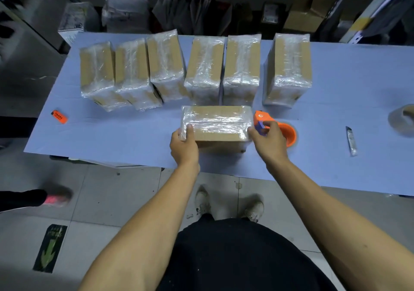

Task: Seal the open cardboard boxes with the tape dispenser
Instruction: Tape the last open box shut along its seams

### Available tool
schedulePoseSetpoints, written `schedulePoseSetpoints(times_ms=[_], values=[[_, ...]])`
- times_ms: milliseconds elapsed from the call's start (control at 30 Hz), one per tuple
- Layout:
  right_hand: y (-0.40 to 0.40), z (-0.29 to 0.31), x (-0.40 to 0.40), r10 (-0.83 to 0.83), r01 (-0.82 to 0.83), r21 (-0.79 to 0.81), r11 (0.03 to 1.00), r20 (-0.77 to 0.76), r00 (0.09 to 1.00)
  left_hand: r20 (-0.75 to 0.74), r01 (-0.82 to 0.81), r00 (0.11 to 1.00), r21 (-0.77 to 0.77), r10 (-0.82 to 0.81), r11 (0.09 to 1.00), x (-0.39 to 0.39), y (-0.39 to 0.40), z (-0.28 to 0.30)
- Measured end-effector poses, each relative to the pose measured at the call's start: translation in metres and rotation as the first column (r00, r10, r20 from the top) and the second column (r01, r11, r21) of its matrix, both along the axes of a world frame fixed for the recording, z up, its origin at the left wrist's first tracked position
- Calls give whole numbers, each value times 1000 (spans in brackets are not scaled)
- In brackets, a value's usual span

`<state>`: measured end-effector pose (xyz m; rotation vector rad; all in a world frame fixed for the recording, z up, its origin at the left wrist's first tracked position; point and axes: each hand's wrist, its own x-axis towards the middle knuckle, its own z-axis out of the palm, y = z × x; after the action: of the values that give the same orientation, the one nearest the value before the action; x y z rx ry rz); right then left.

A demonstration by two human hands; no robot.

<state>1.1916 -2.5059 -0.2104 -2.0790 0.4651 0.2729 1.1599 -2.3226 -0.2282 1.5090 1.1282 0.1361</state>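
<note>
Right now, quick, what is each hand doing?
Left hand: grips the left end of the taped box.
Right hand: holds the orange tape dispenser at the box's right end.

Behind the box [216, 123] you are working on, a row of six wrapped boxes [197, 68] blocks the far side of the table [349, 84]; only narrow gaps separate them. To your left lies open tabletop out to a small orange lighter [59, 116]. To your right, past the tape dispenser [277, 129], a knife [351, 141] and a tape roll [403, 120] sit in the way.
</note>
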Motion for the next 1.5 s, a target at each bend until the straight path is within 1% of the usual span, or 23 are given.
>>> schedulePoseSetpoints(times_ms=[67, 133, 200, 267, 333, 367, 433, 500, 533, 633, 667, 767, 800, 900, 967, 1067, 1167, 1233, 1300, 1333, 1400, 1467, 1500], values=[[0, -10, -5, -76, 79, 52, 996, -48, 996, -74, 105, 992, 30, -103, 994, -11, -3, -6], [-5, -13, -5, -48, 48, 11, 999, 16, 999, -100, 211, 973, 18, -208, 977, -17, 5, -4], [-10, -13, -2, 22, -22, -1, 1000, 76, 997, -50, 327, 944, 38, -325, 944, -15, 19, -2], [-17, -13, 4, 100, -98, -26, 995, 101, 990, -26, 486, 874, 98, -486, 869, -6, 27, 1], [-19, -13, 13, 167, -157, -87, 984, 117, 979, -44, 597, 801, 152, -598, 788, -1, 25, 5], [-19, -13, 16, 152, -140, -101, 985, 123, 981, -63, 623, 779, 176, -623, 762, -2, 22, 7], [-15, -15, 18, 17, -8, -70, 998, 134, 991, -97, 668, 742, 192, -663, 719, -9, 16, 11], [-9, -19, 12, -100, 103, -13, 995, 150, 984, -144, 716, 698, 168, -702, 678, -20, 11, 10], [-7, -21, 9, -102, 103, 2, 995, 162, 982, -170, 735, 678, 131, -715, 665, -24, 9, 8], [-3, -24, 7, -17, 8, 57, 998, 155, 988, -217, 773, 609, -57, -763, 632, -15, 0, 10], [-2, -24, 9, 31, -43, 73, 996, 156, 987, -198, 766, 615, -80, -764, 637, -6, -4, 10], [-3, -24, 15, 152, -167, 76, 983, 168, 974, -40, 656, 755, 11, -655, 755, 25, -23, 3], [-6, -24, 15, 140, -152, 65, 986, 165, 976, -10, 645, 764, 29, -645, 763, 31, -30, 1], [-26, -38, 15, 57, -42, -118, 992, 123, 991, 35, 635, 770, 48, -637, 771, 32, -40, -8], [-36, -52, 14, 133, -120, -238, 964, 38, 990, 34, 631, 773, 64, -634, 773, 32, -40, -12], [-39, -66, 18, 232, -250, -393, 885, -93, 968, 10, 658, 752, 60, -659, 751, 33, -38, -14], [-42, -68, 29, 301, -324, -472, 820, -125, 945, 5, 647, 761, 61, -649, 760, 32, -33, -18], [-49, -62, 33, 363, -365, -500, 785, -107, 926, -15, 660, 750, 64, -661, 748, 33, -31, -19], [-57, -49, 33, 371, -340, -503, 795, -42, 928, -15, 673, 739, 56, -673, 738, 34, -30, -14], [-61, -42, 33, 340, -304, -473, 827, -11, 940, -5, 674, 738, 63, -675, 736, 34, -31, -11], [-68, -25, 31, 206, -191, -330, 925, 13, 978, -19, 674, 735, 126, -677, 728, 33, -31, -9], [-76, -7, 29, 119, -103, -253, 962, 50, 992, -51, 702, 702, 216, -710, 679, 38, -32, -5], [-78, 2, 29, 133, -108, -262, 959, 77, 988, -83, 729, 671, 259, -737, 634, 42, -33, -3]])
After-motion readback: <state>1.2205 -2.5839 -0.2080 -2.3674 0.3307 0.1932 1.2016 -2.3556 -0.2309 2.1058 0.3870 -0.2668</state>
